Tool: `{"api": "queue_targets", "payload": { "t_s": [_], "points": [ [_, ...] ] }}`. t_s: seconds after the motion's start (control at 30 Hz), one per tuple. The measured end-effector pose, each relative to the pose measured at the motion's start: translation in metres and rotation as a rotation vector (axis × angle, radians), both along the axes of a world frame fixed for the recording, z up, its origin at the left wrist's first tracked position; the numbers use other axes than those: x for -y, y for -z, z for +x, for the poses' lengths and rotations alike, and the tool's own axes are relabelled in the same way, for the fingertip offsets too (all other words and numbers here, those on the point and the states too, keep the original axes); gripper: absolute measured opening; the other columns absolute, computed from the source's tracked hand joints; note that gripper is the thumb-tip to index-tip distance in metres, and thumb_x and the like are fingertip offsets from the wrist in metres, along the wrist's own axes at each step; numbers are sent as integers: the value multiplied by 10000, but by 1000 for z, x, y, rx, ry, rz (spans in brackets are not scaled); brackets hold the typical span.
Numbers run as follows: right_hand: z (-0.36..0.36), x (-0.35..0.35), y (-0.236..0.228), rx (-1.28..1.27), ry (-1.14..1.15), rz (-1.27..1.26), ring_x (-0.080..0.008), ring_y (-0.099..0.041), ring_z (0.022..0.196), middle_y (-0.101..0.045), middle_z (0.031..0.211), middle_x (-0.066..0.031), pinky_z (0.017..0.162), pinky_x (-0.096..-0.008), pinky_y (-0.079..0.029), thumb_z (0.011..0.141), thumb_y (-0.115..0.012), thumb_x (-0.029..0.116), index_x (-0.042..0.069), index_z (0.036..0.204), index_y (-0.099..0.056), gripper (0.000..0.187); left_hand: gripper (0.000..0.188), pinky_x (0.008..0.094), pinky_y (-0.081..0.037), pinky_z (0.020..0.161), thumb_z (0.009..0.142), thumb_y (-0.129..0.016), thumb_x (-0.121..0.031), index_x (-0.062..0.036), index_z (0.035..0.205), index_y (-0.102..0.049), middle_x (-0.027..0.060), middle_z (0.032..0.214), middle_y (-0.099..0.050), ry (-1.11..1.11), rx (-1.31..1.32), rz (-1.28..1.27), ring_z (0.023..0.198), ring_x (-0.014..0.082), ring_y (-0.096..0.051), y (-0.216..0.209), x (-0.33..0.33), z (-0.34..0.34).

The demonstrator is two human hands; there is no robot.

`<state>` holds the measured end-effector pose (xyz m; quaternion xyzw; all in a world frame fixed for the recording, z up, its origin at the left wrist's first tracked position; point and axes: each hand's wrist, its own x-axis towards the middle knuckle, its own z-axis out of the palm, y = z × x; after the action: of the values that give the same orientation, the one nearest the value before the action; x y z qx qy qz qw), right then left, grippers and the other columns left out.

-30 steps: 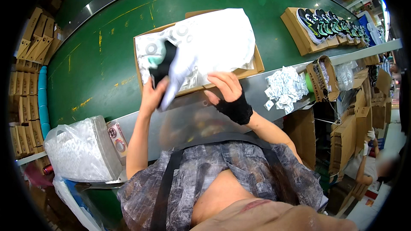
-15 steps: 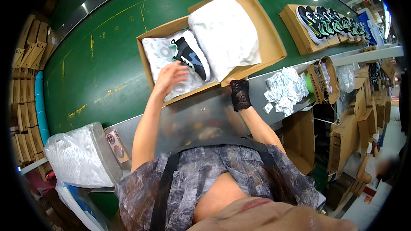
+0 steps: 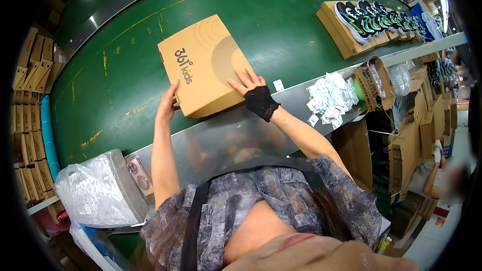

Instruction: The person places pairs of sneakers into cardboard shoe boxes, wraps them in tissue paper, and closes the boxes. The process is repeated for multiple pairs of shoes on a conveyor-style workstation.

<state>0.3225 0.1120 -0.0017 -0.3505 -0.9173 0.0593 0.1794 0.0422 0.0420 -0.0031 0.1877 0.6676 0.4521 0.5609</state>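
A closed tan shoebox [image 3: 206, 70] with dark print lies at an angle on the green belt, its lid down over the whole top. At its near left corner, my left hand [image 3: 167, 101] grips the side, fingertips against the edge. In a black lace fingerless glove, my right hand [image 3: 252, 90] rests on the right part of the lid with fingers spread. The shoe and white paper from before are out of sight. A small white slip [image 3: 278, 86] lies right of the box.
White sachets [image 3: 331, 98] are heaped on the metal ledge beside an open carton [image 3: 375, 84]. Sneakers [image 3: 354, 22] stand in a row on boxes at the far right. Plastic-wrapped sheets [image 3: 100, 188] and a pink phone-like item [image 3: 139, 175] sit near left. A co-worker [image 3: 437, 178] is at right.
The open box with the shoe and paper is now closed. My left hand has left the shoe for the box's near left corner; my right has moved from the near edge onto the lid.
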Motion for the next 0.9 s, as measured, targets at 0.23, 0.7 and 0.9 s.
{"api": "queue_targets", "payload": {
  "t_s": [0.23, 0.7, 0.9],
  "points": [
    [13, -6, -36, -306, 37, 33, -244, -447, 1073, -465, 1191, -72, 809, -422, -346, 685, -566, 170, 218, 1196, -452, 526, 527, 342, -453, 807, 806, -460, -449, -49, 1150, -455, 99, 1062, -543, -248, 279, 363, 940, 219, -548, 8, 37, 13],
    [88, -82, 73, 427, 521, -649, -287, -584, 908, -609, 955, -141, 774, -424, -423, 677, -582, 295, 84, 994, -538, 384, 768, 524, -374, 896, 647, -627, -361, 7, 1243, -312, 165, 1264, -386, -1350, 37, 1053, 1108, 352, -409, -100, 379, -24],
    [81, -73, 109, 57, 506, -521, -326, -582, 837, -611, 870, -164, 735, -379, -464, 695, -582, 242, 48, 821, -612, 233, 557, 455, -409, 881, 722, -568, -327, 21, 1125, -406, 156, 1128, -452, -1795, 177, 752, 1022, 316, -467, 7, 532, -104]
  ]
}}
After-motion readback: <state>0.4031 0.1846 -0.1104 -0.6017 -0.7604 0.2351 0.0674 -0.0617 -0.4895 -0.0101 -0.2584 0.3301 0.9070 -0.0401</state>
